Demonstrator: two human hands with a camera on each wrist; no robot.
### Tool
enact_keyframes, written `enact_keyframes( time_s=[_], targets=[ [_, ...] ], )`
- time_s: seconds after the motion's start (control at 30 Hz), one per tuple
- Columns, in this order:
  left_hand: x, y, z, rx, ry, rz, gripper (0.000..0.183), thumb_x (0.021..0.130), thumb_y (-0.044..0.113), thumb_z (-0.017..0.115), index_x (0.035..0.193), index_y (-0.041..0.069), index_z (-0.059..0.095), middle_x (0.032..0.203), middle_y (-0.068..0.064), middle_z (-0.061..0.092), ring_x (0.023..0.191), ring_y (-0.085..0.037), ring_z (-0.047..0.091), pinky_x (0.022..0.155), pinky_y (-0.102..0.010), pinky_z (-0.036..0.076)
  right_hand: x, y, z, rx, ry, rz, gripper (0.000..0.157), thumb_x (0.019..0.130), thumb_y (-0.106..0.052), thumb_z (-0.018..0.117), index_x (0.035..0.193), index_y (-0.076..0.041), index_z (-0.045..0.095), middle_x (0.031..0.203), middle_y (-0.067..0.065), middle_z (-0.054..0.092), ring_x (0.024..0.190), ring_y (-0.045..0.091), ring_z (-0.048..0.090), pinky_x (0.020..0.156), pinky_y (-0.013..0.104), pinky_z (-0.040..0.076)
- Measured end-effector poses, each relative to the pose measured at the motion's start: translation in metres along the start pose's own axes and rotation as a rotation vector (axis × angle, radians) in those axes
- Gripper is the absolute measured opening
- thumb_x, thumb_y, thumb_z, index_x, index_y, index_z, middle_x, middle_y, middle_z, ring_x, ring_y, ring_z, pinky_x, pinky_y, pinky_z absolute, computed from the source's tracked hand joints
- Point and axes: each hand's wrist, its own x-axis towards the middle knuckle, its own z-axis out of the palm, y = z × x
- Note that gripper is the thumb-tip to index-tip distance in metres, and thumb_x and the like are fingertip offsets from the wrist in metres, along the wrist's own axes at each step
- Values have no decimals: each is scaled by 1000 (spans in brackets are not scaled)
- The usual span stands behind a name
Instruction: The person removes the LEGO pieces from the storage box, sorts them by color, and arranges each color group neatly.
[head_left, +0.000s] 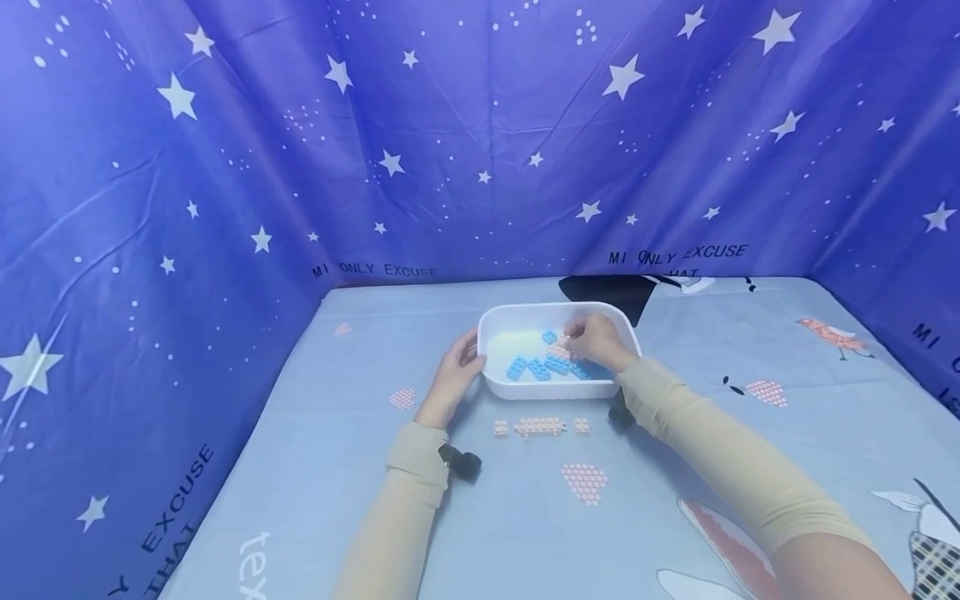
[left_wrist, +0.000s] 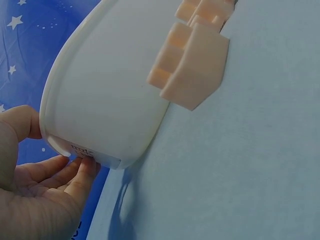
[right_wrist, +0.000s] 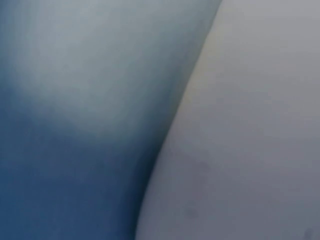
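One white tub (head_left: pixel 551 390) sits mid-feed for me on the pale blue tablecloth (head_left: pixel 300 508), toward the far side, where the cloth meets the purple star curtain (head_left: pixel 487 108). The left hand (head_left: pixel 452 375) has a grip on the tub's left end: the left wrist cam shows the thumb at the rim and fingertips against the outer wall by a little printed label (left_wrist: pixel 89 154). The right hand (head_left: pixel 597 340) dips in over the right end, fingers bent down among the bricks. Can't tell from here whether it's pinching one, and my right wrist cam is just blur.

Inside, blue bricks (head_left: pixel 538 369) bunch along the near wall, another blue brick (head_left: pixel 550 337) sits farther back, and some peach bricks (head_left: pixel 559 350) are right by the right fingertips. The left part of the tub floor gives decent finger room; the right end is tight, with hand, bricks and wall so close.

Outside, just off the near wall, a knobbly peach strip (head_left: pixel 540 426) runs roughly parallel to it, with a small peach block (head_left: pixel 501 428) on its left and a matching block (head_left: pixel 582 427) on its right, slim gaps between. Cloth spreads wide to both sides, so plenty of elbow room.
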Motion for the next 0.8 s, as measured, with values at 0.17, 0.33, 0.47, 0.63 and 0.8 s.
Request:
enact_keyframes(
  time_s=[0.17, 0.33, 0.47, 0.63, 0.8],
  targets=[
    [1, 0, 3, 1, 6, -1, 56, 96, 16, 55, 149, 16, 37, 152, -9, 41, 139, -29, 41, 115, -47, 36, -1, 4, -3, 24, 1, -8, 25, 85, -4, 68, 107, 5, 67, 102, 21, 67, 67, 14, 62, 57, 21, 54],
    [2, -1, 6, 0, -2, 3, 56, 96, 16, 55, 149, 15, 37, 152, -9, 41, 139, -29, 41, 115, -46, 36, -3, 6, -5, 4, 13, -17, 24, 84, -4, 68, 106, 5, 67, 101, 20, 67, 72, 17, 60, 58, 21, 51],
    [2, -2, 6, -7, -17, 8, 57, 96, 15, 55, 150, 13, 35, 153, -12, 39, 140, -31, 39, 116, -47, 33, -7, 3, -7, -31, 22, -34, 21, 83, -3, 68, 103, 4, 68, 98, 18, 67, 80, 23, 58, 65, 26, 51],
    [0, 4, 2, -16, -34, 0, 59, 96, 12, 54, 151, 9, 32, 155, -15, 35, 142, -34, 36, 117, -49, 31, -13, -8, -13, -57, 37, -72, 22, 82, -4, 67, 103, 4, 68, 98, 18, 67, 87, 26, 58, 79, 34, 52],
    [-15, 26, -3, 4, -44, -8, 60, 95, 10, 54, 150, 4, 31, 155, -18, 34, 141, -36, 36, 116, -48, 34, -23, -18, -22, -77, 60, -117, 24, 83, -8, 68, 105, 1, 70, 101, 18, 69, 93, 27, 61, 85, 39, 53]
  ],
)
